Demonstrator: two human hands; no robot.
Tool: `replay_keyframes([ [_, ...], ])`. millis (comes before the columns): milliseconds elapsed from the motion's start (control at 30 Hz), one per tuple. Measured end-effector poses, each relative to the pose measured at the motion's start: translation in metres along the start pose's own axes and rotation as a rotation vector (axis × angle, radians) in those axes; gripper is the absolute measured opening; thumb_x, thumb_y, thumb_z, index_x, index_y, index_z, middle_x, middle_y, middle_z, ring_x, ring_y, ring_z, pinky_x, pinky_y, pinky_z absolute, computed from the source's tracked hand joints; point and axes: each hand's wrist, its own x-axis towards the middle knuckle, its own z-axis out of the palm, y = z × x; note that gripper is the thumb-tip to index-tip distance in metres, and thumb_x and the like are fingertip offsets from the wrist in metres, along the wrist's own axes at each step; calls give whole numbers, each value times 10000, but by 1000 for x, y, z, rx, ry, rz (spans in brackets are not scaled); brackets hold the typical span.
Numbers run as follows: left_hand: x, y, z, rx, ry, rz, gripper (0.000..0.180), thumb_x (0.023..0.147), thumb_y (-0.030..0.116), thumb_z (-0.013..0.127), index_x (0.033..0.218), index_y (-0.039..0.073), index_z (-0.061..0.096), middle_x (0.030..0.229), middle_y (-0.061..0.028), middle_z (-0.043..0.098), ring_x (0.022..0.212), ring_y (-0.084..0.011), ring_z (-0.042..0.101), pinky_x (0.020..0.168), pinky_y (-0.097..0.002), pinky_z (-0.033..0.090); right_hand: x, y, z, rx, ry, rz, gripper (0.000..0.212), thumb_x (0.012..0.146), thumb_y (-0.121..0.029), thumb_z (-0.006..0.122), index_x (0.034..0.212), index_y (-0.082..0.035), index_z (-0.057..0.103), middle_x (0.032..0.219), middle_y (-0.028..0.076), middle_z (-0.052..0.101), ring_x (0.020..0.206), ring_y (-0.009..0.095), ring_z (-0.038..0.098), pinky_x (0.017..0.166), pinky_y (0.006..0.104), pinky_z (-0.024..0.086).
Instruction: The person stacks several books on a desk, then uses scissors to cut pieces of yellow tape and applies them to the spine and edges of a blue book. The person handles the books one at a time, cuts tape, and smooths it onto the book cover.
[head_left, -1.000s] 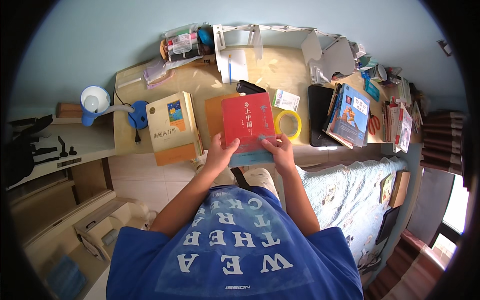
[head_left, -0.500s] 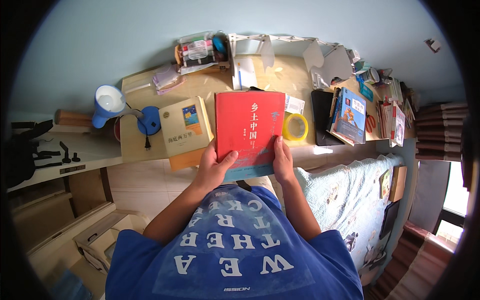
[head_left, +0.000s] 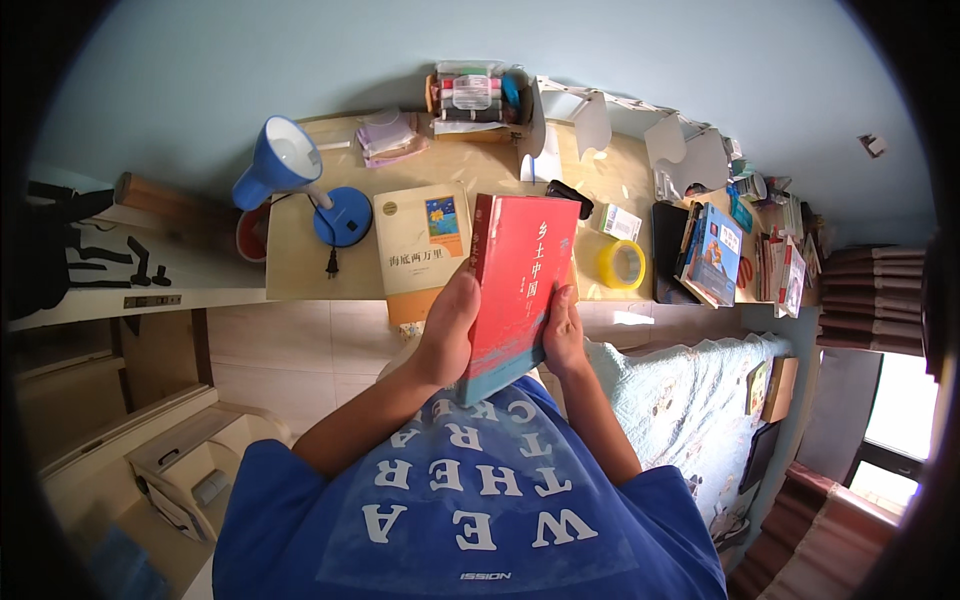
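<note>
A red book [head_left: 520, 285] with a blue lower edge is held between both hands in front of my chest. Its spine faces left and its cover is angled to the right. My left hand [head_left: 452, 325] is closed along the spine side, the palm against it. My right hand [head_left: 564, 330] grips the opposite edge, fingers on the cover's side. Just beyond my left hand, a cream and orange book [head_left: 412, 250] lies on the desk, overhanging its front edge. To the right of the red book is a roll of yellow tape [head_left: 622, 264].
A blue desk lamp [head_left: 343, 216] with its plug stands at left on the desk [head_left: 310, 270]. A small white box [head_left: 620, 222] sits behind the tape. Several books [head_left: 715, 255] lean at right. A bed with a pale blue cover [head_left: 680, 385] is below right.
The red book has turned from facing me flat to a tilt that shows its spine. My left hand has shifted from the lower cover onto the spine. The view has swung left.
</note>
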Motion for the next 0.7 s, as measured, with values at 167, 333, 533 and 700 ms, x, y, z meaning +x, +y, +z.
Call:
replay_keyframes([
  [167,6,16,-11,-177,-77,-178,568,1092,431,302,1458,6,389,1364,-123,539,1204,-169,552,1051,-334,426,-6,15,30,252,-11,271,643,1068,-525,283,1393,-7,483,1283,141,625,1118,217,638,977,355,518],
  [333,5,0,-27,62,-57,-123,663,1069,465,379,1517,-4,241,1401,-118,389,1287,-196,378,1115,-338,287,-22,-1,72,328,55,454,622,1041,-594,314,1248,-67,573,1001,98,676,804,192,667,705,319,567],
  [533,0,9,-30,81,-49,-113,719,1047,503,418,1522,-4,231,1406,-127,364,1303,-207,348,1113,-343,287,-29,-2,90,344,42,438,611,1032,-616,309,1156,-87,589,841,60,645,657,171,625,570,308,530],
  [700,6,12,-48,0,-144,-206,639,1058,493,402,1462,-1,357,1281,-95,508,1184,-146,479,1011,-298,393,-28,9,87,305,139,340,655,1041,-590,314,1325,-43,536,1148,114,664,966,193,670,841,327,558],
])
